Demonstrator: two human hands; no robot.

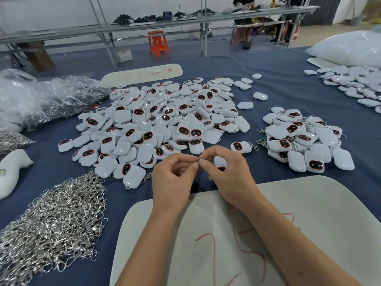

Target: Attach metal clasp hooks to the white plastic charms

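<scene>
- Head view: your left hand and right hand meet above the blue cloth, just beyond the far edge of the white board that your forearms rest across
- Both hands are curled into fingertip pinches that meet on a small metal clasp hook; only a glint of it shows between the thumbs and forefingers
- A white charm sits tucked under your right hand, partly hidden by the fingers; whether its loop is already on the hook cannot be told
- To do this step well, keep the hook's opening facing the charm's loop, steady the charm in the right palm, and let the left fingertips guide the hook rather than force it
- The large heap of unhooked charms lies straight ahead, its nearest pieces just beside your left knuckles
- The loose pile of hooks is to your left, near the table's near edge
- The finished pile, charms with hooks on, is to your right, well apart from the hands
- Open cloth lies between your right hand and the finished pile, a free lane for setting the piece down
- Avoid sweeping left, where charms crowd close
</scene>
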